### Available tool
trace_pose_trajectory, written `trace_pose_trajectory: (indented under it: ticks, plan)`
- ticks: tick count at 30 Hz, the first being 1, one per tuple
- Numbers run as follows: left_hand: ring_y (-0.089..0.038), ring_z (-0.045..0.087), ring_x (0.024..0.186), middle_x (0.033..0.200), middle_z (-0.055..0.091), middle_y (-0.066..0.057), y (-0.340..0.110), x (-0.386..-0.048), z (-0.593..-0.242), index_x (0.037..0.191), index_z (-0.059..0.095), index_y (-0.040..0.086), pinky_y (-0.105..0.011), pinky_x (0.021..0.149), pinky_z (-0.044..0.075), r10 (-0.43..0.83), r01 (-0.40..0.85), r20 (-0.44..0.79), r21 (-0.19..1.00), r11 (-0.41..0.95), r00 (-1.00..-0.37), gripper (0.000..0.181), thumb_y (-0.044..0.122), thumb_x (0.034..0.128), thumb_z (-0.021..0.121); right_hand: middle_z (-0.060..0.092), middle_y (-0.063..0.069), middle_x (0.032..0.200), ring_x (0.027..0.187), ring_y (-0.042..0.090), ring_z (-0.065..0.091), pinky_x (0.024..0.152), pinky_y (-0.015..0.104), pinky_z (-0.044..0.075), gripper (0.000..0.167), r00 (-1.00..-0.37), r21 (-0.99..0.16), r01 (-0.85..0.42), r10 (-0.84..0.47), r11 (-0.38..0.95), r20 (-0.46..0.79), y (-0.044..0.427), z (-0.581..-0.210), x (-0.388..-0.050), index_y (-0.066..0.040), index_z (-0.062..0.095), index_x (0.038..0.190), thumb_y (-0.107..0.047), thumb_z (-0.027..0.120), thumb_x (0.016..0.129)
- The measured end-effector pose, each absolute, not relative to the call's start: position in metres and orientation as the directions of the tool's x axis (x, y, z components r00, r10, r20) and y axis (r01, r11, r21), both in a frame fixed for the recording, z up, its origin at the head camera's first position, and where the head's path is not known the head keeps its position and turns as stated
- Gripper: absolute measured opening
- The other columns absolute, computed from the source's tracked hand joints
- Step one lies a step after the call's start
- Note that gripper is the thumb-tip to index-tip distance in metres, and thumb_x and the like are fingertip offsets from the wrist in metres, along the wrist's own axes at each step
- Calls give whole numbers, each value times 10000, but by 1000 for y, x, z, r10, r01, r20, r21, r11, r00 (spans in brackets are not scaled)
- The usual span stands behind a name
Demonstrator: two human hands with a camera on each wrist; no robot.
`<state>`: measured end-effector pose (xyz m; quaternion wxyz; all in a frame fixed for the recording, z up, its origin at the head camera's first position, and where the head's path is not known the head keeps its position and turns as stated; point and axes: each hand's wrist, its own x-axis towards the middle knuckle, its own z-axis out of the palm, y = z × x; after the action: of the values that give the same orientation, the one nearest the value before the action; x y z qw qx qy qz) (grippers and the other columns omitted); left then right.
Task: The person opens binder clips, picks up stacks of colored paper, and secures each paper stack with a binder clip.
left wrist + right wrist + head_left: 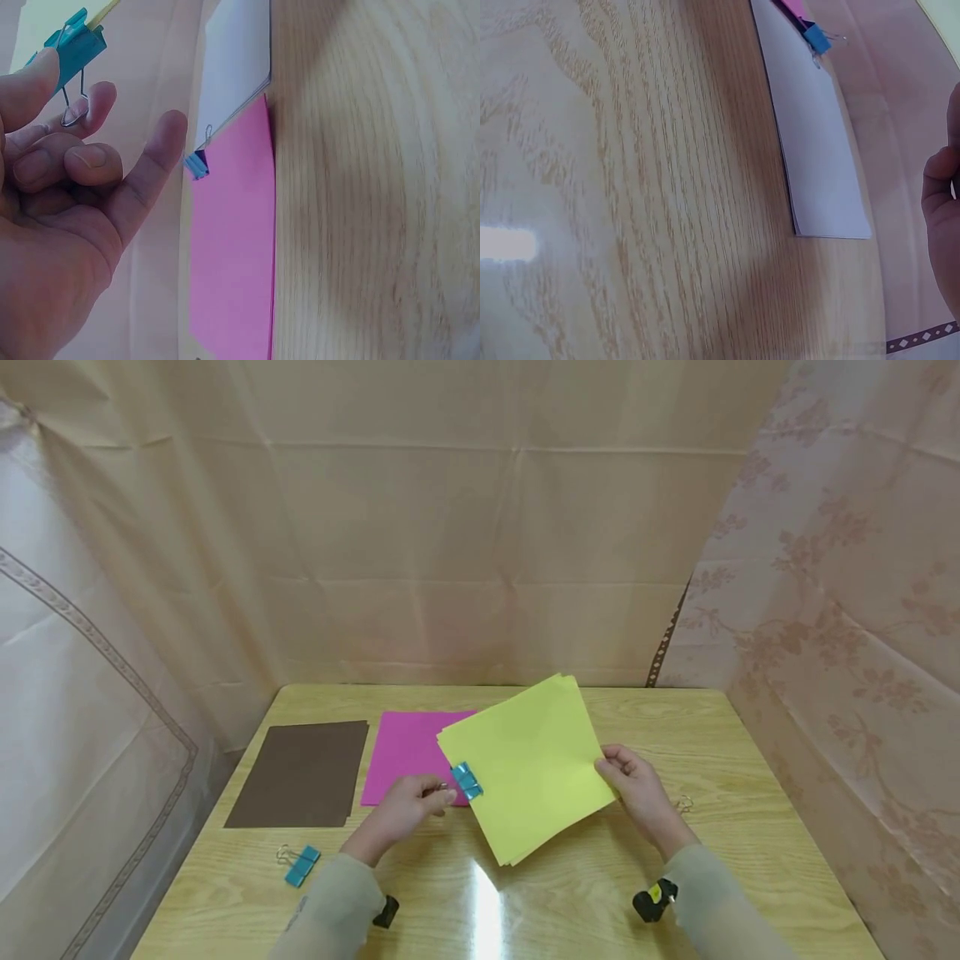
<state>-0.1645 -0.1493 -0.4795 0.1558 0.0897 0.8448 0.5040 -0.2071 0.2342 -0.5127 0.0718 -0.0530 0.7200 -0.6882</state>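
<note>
A stack of yellow paper sheets [536, 764] is held up tilted above the table. My right hand [637, 787] grips its right edge, thumb on top. On the stack's left edge sits a teal binder clip [467, 781]. My left hand [408, 812] is at that clip; in the left wrist view, the thumb [34, 86] and index finger pinch around its wire handles [75, 112], with the other fingers loosely bent. In the right wrist view, only part of the right hand [943, 187] shows, and its fingertips are cut off.
Pink paper [412, 743] lies behind the yellow stack, with a blue clip [197, 165] on its edge. White paper [817, 150] lies beside it. Brown paper [300, 777] lies at the left, a loose teal binder clip [302, 866] in front. A wire handle [683, 803] shows beyond the right wrist.
</note>
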Motion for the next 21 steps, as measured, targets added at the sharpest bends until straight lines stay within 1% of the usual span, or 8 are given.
trace_pose_trajectory:
  ticks: [6, 13, 18, 21]
  plan:
    - [-252, 690, 944, 1081, 707, -106, -151, -166, -477, 1181, 696, 46, -554, 876, 551, 297, 5, -158, 876, 482, -942, 363, 365, 1032, 607, 698, 12, 1030, 890, 140, 688, 785, 268, 582, 391, -979, -999, 7, -204, 35, -14, 237, -514, -207, 79, 530, 1294, -237, 565, 1066]
    - [-215, 688, 921, 1022, 703, -57, -152, -168, -477, 1142, 706, 71, -515, 855, 557, 288, 2, -160, 871, 492, -944, 357, 396, 1016, 627, 700, 12, 1022, 886, 140, 693, 778, 267, 584, 368, -977, -999, -3, -211, 32, -4, 238, -516, -207, 70, 539, 1276, -231, 566, 1065]
    - [-269, 694, 960, 1051, 696, -107, -154, -167, -477, 1176, 689, 59, -546, 890, 546, 303, -3, -169, 877, 480, -938, 369, 387, 1027, 612, 708, 1, 1010, 876, 135, 698, 768, 266, 585, 352, -978, -1000, -3, -207, 29, -3, 237, -516, -206, 68, 546, 1264, -223, 564, 1066]
    - [-278, 688, 974, 1062, 692, -127, -155, -168, -476, 1187, 681, 60, -532, 890, 545, 308, -8, -179, 875, 484, -934, 430, 448, 1014, 614, 709, 3, 1004, 870, 137, 697, 767, 268, 585, 343, -978, -1000, -8, -207, 28, 2, 237, -516, -206, 67, 553, 1253, -221, 562, 1066]
